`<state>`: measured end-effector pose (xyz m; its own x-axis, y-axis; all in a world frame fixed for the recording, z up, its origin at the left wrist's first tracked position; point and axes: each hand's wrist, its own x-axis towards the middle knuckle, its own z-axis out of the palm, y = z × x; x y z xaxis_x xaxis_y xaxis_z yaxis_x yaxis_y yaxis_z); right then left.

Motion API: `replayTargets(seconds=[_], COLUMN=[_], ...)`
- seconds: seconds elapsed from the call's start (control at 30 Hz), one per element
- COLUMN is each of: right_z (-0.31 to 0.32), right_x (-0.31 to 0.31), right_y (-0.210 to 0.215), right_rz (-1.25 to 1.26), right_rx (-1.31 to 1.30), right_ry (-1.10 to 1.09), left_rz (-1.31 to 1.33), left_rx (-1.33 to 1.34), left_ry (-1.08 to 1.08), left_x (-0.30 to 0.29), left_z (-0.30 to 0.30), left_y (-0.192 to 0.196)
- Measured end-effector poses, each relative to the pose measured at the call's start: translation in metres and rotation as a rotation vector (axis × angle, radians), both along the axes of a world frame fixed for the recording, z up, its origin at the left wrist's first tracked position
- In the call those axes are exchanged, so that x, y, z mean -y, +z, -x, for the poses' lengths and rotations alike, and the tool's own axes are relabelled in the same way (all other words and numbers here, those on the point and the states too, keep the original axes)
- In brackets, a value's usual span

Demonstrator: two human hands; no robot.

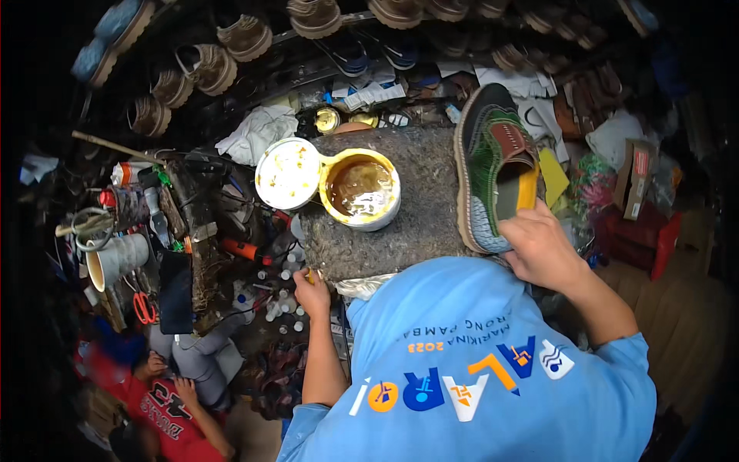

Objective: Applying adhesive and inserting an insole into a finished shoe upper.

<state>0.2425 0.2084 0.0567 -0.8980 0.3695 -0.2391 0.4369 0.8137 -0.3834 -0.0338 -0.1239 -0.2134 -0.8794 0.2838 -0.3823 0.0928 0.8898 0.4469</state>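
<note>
My right hand [543, 248] grips the heel end of a grey and green woven shoe [486, 154] with a yellow lining, which lies on the right side of a rough grey stone block [419, 219]. My left hand [311, 291] is closed at the block's near left corner around a small yellowish thing; what it is I cannot tell. An open can of amber glue [360, 189] stands on the block's left part, apart from both hands. Its white lid [287, 173] lies upturned beside it.
Left of the block are small bottles [281, 300], tools, an orange-handled tool [240, 249] and a white mug [115, 260]. Shoes hang in rows along the back [245, 37]. A person in a red shirt [165, 420] sits lower left. Boxes and bags crowd the right.
</note>
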Motion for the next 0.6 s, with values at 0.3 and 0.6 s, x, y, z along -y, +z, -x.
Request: replayTargets(seconds=[0.3, 0.6], right_z=[-0.024, -0.008], right_x=[-0.024, -0.028], right_y=[-0.007, -0.082], right_rz=[0.102, 0.902], right_rx=[-0.696, -0.576], right_ry=[-0.516, -0.981], left_rz=[-0.173, -0.414], left_rx=[-0.019, -0.438], left_ry=[0.044, -0.002], left_x=[0.044, -0.021], left_z=[0.017, 0.049], left_y=[0.074, 0.217])
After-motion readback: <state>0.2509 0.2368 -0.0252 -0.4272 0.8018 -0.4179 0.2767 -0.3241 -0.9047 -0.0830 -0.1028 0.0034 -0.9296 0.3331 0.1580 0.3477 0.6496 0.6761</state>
